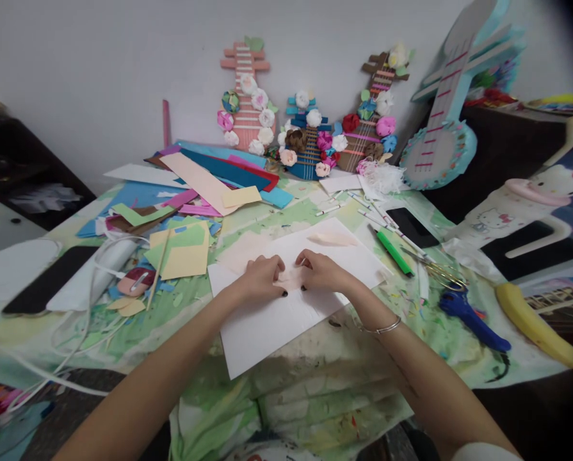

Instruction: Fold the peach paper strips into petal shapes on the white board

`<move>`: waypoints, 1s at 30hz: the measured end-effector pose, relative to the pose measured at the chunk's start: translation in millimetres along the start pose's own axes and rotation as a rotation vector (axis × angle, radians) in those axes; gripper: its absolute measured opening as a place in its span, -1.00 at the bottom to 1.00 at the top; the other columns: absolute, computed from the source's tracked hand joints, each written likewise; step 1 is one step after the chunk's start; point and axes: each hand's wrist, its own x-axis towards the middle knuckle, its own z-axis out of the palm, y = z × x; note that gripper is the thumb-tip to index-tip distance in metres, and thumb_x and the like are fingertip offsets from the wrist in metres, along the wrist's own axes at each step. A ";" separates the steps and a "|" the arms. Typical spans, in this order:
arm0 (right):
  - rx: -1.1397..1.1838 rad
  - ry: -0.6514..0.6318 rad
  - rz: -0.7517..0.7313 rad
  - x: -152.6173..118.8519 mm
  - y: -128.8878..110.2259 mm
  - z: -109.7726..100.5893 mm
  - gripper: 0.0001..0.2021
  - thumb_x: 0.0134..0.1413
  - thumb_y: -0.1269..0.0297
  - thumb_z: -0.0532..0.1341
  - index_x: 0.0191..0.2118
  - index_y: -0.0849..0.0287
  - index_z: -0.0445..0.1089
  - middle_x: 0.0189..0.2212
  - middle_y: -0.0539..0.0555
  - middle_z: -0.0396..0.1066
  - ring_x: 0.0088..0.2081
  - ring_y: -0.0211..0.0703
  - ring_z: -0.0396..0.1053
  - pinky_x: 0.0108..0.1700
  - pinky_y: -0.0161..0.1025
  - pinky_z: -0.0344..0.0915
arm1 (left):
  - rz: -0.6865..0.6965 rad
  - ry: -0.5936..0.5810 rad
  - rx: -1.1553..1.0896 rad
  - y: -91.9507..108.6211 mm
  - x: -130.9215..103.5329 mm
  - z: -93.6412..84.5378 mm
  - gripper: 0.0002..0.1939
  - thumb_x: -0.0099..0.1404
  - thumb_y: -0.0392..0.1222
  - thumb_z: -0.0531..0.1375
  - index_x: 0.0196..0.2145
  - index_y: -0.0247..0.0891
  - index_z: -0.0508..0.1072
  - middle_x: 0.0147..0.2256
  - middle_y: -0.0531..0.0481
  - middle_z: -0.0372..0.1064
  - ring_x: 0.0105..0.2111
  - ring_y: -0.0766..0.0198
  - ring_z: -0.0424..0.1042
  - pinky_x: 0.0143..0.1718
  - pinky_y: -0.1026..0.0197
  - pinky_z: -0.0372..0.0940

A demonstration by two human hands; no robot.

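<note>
My left hand and my right hand face each other over a white sheet lying on the table. Between them, pinched by the fingers of both, is a small piece of pale pink crepe paper. Its edges are partly hidden behind my fingertips. Farther back on the sheet lies a pale pink strip of paper. Another flat pale pink piece shows behind my left hand, reaching past the sheet's edge.
To the right lie a green pen, gold-handled scissors, a blue glue gun and a banana. Coloured paper piles up at back left. A black phone and white cable lie left. Flower-decorated instrument models lean on the wall.
</note>
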 end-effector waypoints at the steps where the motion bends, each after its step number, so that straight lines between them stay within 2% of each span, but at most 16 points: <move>1: 0.018 -0.017 -0.018 1.8 0.7 -1.1 -0.57 -0.37 0.53 0.25 -0.21 0.17 0.36 -0.33 0.05 0.40 -0.29 -0.12 0.28 -0.31 -0.27 0.11 | 0.013 -0.011 -0.004 -0.9 3.0 -1.1 -0.64 -0.08 -0.17 0.29 -0.28 -0.24 0.32 -0.34 -0.04 0.34 -0.21 0.02 0.26 -0.25 0.13 0.09; 5: 0.117 -0.076 -0.111 6.5 4.1 -7.7 -0.86 -0.31 0.48 0.22 -0.47 0.20 0.36 -0.54 -0.05 0.30 -0.43 -0.24 0.21 -0.42 -0.32 0.01 | 0.068 0.007 -0.037 -3.9 14.2 -8.4 -0.66 -0.16 -0.19 0.32 -0.39 -0.26 0.32 -0.26 -0.10 0.30 -0.18 0.00 0.26 -0.31 0.18 0.11; 7: 0.189 -0.084 -0.138 8.0 7.9 -11.1 -0.96 -0.22 0.41 0.21 -0.51 0.21 0.32 -0.60 -0.08 0.22 -0.48 -0.29 0.17 -0.46 -0.34 -0.01 | 0.103 0.005 -0.070 -6.0 19.3 -13.9 -0.66 -0.13 -0.18 0.31 -0.37 -0.25 0.31 -0.29 -0.07 0.32 -0.23 0.06 0.30 -0.35 0.22 0.13; 9: 0.288 -0.091 -0.148 9.4 13.7 -13.0 -0.92 -0.13 0.32 0.20 -0.48 0.22 0.31 -0.61 -0.09 0.20 -0.52 -0.32 0.15 -0.49 -0.35 0.00 | 0.144 -0.038 -0.175 -9.6 24.1 -18.5 -0.67 -0.02 -0.15 0.28 -0.28 -0.25 0.32 -0.37 0.01 0.37 -0.35 0.18 0.36 -0.41 0.26 0.16; 11: 0.378 -0.105 -0.151 10.8 21.1 -13.0 -0.88 -0.07 0.28 0.18 -0.44 0.23 0.32 -0.60 -0.07 0.23 -0.54 -0.32 0.17 -0.50 -0.36 0.04 | 0.186 -0.106 -0.391 -14.6 28.7 -20.1 -0.66 0.07 -0.13 0.25 -0.19 -0.25 0.34 -0.43 0.04 0.40 -0.44 0.25 0.39 -0.46 0.29 0.19; 13: 0.457 -0.108 -0.150 12.0 28.3 -11.3 -0.88 -0.06 0.28 0.18 -0.42 0.24 0.34 -0.60 -0.05 0.26 -0.54 -0.32 0.20 -0.50 -0.36 0.08 | 0.207 -0.158 -0.624 -19.8 32.2 -17.9 -0.66 0.07 -0.11 0.28 -0.21 -0.30 0.40 -0.44 0.00 0.44 -0.44 0.25 0.43 -0.47 0.30 0.23; 15: 0.555 -0.095 -0.146 12.5 33.3 -8.8 -0.89 -0.08 0.30 0.22 -0.41 0.24 0.34 -0.60 -0.05 0.27 -0.55 -0.32 0.22 -0.50 -0.37 0.12 | 0.182 -0.169 -0.761 -23.1 33.5 -13.1 -0.68 0.07 -0.09 0.30 -0.26 -0.35 0.45 -0.45 -0.06 0.47 -0.46 0.24 0.46 -0.49 0.31 0.25; 18: 0.756 -0.092 -0.135 11.8 34.3 -5.0 -0.82 -0.14 0.31 0.30 -0.36 0.24 0.35 -0.55 -0.04 0.34 -0.53 -0.32 0.28 -0.47 -0.36 0.22 | 0.099 -0.114 -0.855 -23.2 30.6 -7.0 -0.72 0.13 -0.10 0.28 -0.30 -0.39 0.47 -0.54 -0.08 0.47 -0.58 0.31 0.42 -0.58 0.35 0.21; 22: 0.876 -0.080 -0.099 10.5 29.1 -0.6 -0.76 -0.08 0.22 0.30 -0.30 0.24 0.35 -0.56 0.00 0.41 -0.55 -0.31 0.33 -0.48 -0.36 0.28 | 0.062 -0.100 -0.892 -19.7 24.8 -5.8 -0.74 0.13 -0.12 0.29 -0.33 -0.41 0.47 -0.61 -0.05 0.44 -0.65 0.37 0.36 -0.65 0.39 0.16; 25: 0.896 -0.025 -0.099 10.7 27.3 1.9 -0.79 -0.06 0.20 0.28 -0.35 0.23 0.36 -0.64 -0.02 0.39 -0.61 -0.33 0.31 -0.53 -0.39 0.24 | 0.059 -0.090 -0.939 -18.3 23.7 -5.8 -0.75 0.14 -0.12 0.28 -0.32 -0.40 0.47 -0.53 -0.08 0.47 -0.63 0.35 0.41 -0.66 0.40 0.17; 30: 0.927 0.028 -0.086 10.6 27.3 2.8 -0.80 -0.06 0.20 0.28 -0.34 0.19 0.34 -0.65 -0.04 0.41 -0.68 -0.34 0.28 -0.64 -0.42 0.12 | 0.047 -0.063 -1.106 -17.5 24.3 -3.5 -0.70 0.14 -0.13 0.28 -0.23 -0.41 0.47 -0.39 -0.16 0.51 -0.54 0.28 0.49 -0.62 0.39 0.23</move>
